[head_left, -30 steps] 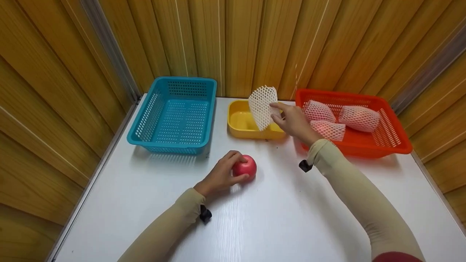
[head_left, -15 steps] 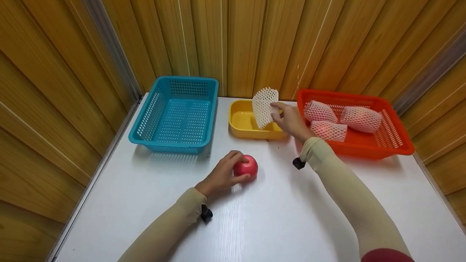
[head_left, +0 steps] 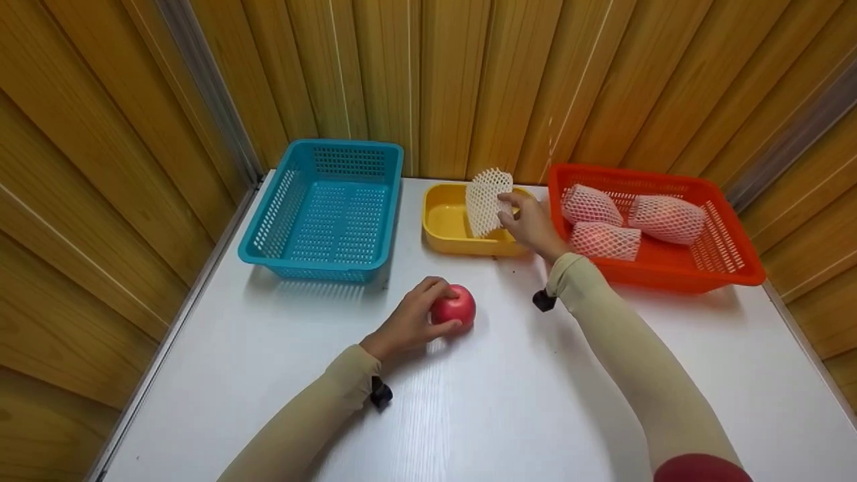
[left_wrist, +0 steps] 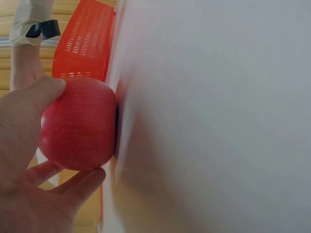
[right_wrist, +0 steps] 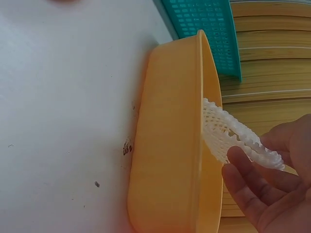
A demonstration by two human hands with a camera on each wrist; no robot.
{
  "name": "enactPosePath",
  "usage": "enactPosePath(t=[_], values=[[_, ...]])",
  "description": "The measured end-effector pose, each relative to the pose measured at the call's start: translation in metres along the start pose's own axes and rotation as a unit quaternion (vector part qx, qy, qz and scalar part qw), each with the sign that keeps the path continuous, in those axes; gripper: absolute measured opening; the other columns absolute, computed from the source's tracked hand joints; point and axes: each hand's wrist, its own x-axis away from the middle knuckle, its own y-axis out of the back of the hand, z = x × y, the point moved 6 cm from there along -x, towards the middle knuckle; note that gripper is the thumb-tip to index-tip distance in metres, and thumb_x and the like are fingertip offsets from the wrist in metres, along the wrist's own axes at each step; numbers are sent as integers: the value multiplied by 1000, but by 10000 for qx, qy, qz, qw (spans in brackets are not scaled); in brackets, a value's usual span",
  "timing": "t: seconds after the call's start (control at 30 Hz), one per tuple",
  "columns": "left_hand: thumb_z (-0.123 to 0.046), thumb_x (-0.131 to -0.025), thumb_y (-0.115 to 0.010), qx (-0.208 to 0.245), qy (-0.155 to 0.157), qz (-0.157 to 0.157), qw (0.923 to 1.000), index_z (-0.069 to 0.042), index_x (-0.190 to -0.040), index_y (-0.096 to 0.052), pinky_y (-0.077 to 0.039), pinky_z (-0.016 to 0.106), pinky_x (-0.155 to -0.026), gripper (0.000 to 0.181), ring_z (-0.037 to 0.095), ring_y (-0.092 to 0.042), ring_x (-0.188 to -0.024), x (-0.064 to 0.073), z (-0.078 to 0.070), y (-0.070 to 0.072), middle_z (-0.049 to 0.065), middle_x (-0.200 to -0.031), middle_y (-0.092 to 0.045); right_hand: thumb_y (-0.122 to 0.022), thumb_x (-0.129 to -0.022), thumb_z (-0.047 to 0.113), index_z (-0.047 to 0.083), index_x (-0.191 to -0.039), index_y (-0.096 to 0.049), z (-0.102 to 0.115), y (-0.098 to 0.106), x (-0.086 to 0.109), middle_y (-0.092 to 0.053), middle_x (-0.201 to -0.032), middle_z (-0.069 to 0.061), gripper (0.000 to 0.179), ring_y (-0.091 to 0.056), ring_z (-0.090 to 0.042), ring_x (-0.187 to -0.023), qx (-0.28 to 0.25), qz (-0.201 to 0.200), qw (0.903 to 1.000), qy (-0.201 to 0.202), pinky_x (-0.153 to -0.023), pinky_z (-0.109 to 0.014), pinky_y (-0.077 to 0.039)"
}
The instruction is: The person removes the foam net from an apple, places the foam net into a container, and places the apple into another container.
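A red apple (head_left: 455, 308) rests on the white table, and my left hand (head_left: 412, 318) grips it from the left side. In the left wrist view the thumb lies on one side of the apple (left_wrist: 80, 124) and the fingers on the other. My right hand (head_left: 532, 224) pinches a white foam fruit net (head_left: 487, 201) by its edge over the yellow bin (head_left: 445, 234). The right wrist view has the lower end of the net (right_wrist: 218, 126) dipping past the bin's rim, with the right hand (right_wrist: 272, 179) outside it.
A blue-green basket (head_left: 318, 271) stands at the back left. At the back right, a red basket (head_left: 676, 278) holds three fruits in foam nets (head_left: 666, 217). Wood-panelled walls (head_left: 455, 87) close off the back and sides of the white table (head_left: 509, 402).
My right hand has lowered the foam net slightly toward the yellow bin. The left hand keeps its grip on the apple, which stays in place.
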Motion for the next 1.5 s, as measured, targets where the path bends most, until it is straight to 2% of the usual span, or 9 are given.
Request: enactPosePath(t=[0.27, 0.5, 0.57, 0.67, 0.8, 0.93, 1.13, 1.33, 1.5], values=[[-32, -85, -85, -47, 57, -4, 10000, -18, -127, -59, -53, 28, -99, 51, 17, -55, -120, 0, 0, -1, 1, -130, -55, -60, -102, 13, 5, -146, -56, -13, -10, -1, -59, -139, -20, 45, -61, -24, -81, 63, 171, 9996, -197, -59, -22, -49], [-32, -85, -85, -58, 104, 17, 9999, -18, -128, -59, -52, 28, -100, 52, 18, -55, -121, -1, -1, -1, 1, -131, -55, -61, -103, 19, 8, -147, -56, -21, -14, -1, -61, -138, -19, 46, -60, -26, -85, 490, 266, 9977, -384, -65, -27, -51], [-31, -85, -85, -61, 100, 18, 9999, -18, -129, -59, -52, 27, -100, 53, 17, -55, -121, -1, -1, -1, 1, -131, -55, -60, -103, 19, 7, -147, -56, -22, -15, -1, -63, -132, -20, 46, -60, -28, -85, 546, 318, 9972, -408, -68, -33, -53], [-31, -86, -84, -64, -13, -13, 10000, -16, -128, -59, -52, 27, -99, 51, 18, -55, -119, -1, -1, -1, 3, -130, -55, -56, -104, 17, 3, -145, -57, -25, -16, -1, -64, -132, -21, 44, -62, -32, -94, 648, 352, 9966, -375, -85, -43, -57], [-30, -88, -83, -28, -210, -74, 9997, -13, -125, -61, -53, 28, -99, 46, 19, -57, -118, -1, -2, -1, 5, -128, -56, -49, -104, 13, -1, -142, -57, -28, -17, -3, -58, -144, -22, 42, -60, -35, -109, 768, 405, 9953, -430, -105, -50, -50], [-30, -88, -83, 20, -186, -75, 9998, -14, -125, -60, -52, 28, -100, 46, 19, -56, -119, -1, -1, -1, 4, -129, -56, -49, -104, 12, 1, -146, -52, -31, -18, -3, -58, -142, -22, 43, -54, -36, -104, 871, 419, 9930, -675, -104, -53, -48], [-31, -87, -83, 68, 34, 6, 10000, -16, -126, -60, -52, 27, -100, 48, 18, -54, -121, -1, 1, -1, 2, -131, -55, -57, -103, 13, 5, -149, -41, -30, -18, -2, -64, -121, -23, 50, -54, -36, -103, 1191, 259, 9890, -844, -102, -52, -50], [-31, -87, -83, 14, 56, 22, 10000, -16, -126, -59, -52, 27, -100, 48, 19, -55, -121, -1, 2, -2, 3, -131, -55, -60, -101, 12, 0, -147, -47, -31, -19, -3, -47, -147, -27, 50, -43, -43, -130, 1556, 238, 9833, -909, -117, -57, -33], [-30, -87, -84, 36, 60, 13, 10000, -16, -127, -59, -52, 27, -99, 49, 18, -55, -121, -1, 1, -2, 3, -131, -55, -58, -101, 12, -5, -144, -52, -30, -19, -4, -40, -149, -29, 46, -37, -44, -136, 1812, 172, 9799, -813, -119, -56, -29]])
